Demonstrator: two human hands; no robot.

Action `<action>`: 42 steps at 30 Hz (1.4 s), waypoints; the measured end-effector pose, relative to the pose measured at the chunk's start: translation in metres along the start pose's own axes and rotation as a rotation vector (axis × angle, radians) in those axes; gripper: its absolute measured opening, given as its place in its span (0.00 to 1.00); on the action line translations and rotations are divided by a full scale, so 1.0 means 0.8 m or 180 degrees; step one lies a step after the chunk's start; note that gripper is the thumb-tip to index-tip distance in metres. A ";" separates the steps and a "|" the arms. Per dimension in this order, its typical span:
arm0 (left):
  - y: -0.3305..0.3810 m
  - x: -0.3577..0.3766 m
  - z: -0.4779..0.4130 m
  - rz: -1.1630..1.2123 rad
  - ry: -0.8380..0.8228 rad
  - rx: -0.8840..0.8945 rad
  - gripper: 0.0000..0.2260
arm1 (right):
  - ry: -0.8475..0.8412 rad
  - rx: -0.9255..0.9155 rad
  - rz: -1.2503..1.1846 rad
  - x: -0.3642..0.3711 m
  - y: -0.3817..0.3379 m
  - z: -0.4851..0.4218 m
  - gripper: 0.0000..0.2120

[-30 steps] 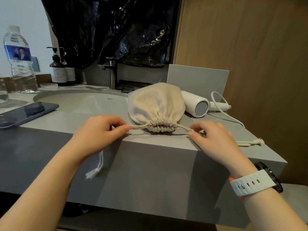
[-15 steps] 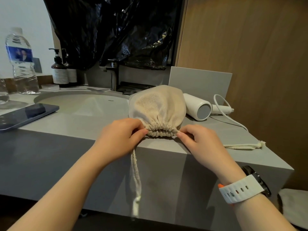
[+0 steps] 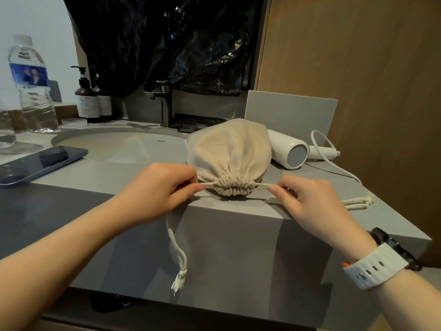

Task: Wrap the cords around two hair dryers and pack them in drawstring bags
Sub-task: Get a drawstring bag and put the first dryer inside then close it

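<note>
Hands have moved apart since half a second ago, cinching the bag [image 3: 230, 151] mouth. Left hand [image 3: 164, 187] and right hand [image 3: 310, 201] each pinch a drawstring [image 3: 177, 246], bag between them at the surface [image 3: 124, 173] edge; unpacked dryer [image 3: 287, 149] lies behind-right, nearer right hand.

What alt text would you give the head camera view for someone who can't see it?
The left hand and right hand pinch the drawstrings of a cinched beige drawstring bag on a grey counter. A white hair dryer lies unpacked to its right.

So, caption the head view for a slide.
Left hand, right hand pinch drawstrings of cinched bag; white hair dryer beside.
</note>
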State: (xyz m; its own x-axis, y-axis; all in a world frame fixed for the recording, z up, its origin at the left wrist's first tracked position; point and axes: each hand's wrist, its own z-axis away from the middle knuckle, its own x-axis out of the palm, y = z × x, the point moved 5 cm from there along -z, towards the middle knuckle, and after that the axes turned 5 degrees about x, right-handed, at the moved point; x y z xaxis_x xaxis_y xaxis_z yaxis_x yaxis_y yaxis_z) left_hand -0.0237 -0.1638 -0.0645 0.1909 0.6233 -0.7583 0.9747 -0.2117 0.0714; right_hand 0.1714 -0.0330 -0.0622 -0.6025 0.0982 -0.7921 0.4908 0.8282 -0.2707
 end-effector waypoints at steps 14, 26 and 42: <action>-0.002 0.005 0.013 0.0073 0.0299 0.0130 0.15 | -0.0180 0.0205 0.0000 0.004 -0.002 0.005 0.13; 0.009 0.023 0.000 0.0373 0.0227 -0.0542 0.16 | -0.0531 0.0087 -0.0432 0.025 -0.030 -0.006 0.11; 0.033 0.023 -0.010 0.0388 0.0586 0.0168 0.13 | 0.0283 0.0015 -0.0659 0.006 -0.021 0.006 0.10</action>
State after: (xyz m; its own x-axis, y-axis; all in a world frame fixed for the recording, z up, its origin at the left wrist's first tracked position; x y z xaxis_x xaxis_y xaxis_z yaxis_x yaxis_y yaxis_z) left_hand 0.0065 -0.1521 -0.0717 0.3296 0.7166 -0.6148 0.9367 -0.3299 0.1176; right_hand 0.1635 -0.0489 -0.0644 -0.7437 -0.0254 -0.6680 0.3536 0.8331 -0.4253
